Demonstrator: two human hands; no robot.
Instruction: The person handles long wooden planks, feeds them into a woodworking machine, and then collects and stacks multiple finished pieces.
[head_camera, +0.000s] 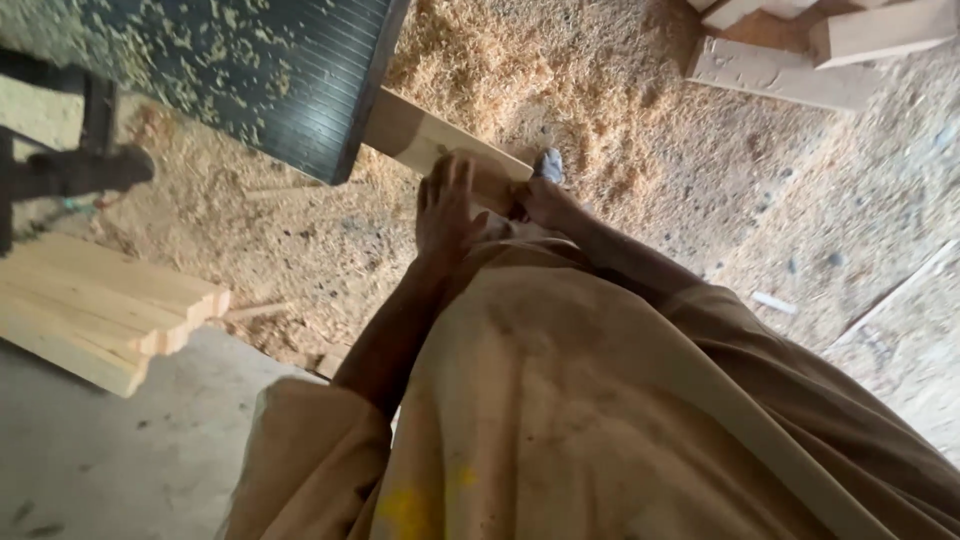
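A pale wooden plank (415, 132) sticks out from under a dark ribbed machine table (270, 75) strewn with wood chips. My left hand (445, 205) lies flat against the plank's near end, fingers spread upward. My right hand (545, 200) grips the same end from the right side, fingers curled round it. Both forearms reach forward over my tan, dusty garment (560, 400), which fills the lower half of the view.
Sawdust (620, 90) covers the floor. A stack of cut planks (100, 305) lies at the left. More timber pieces (800, 60) rest at the top right. A dark metal machine part (70, 170) juts in at the left edge.
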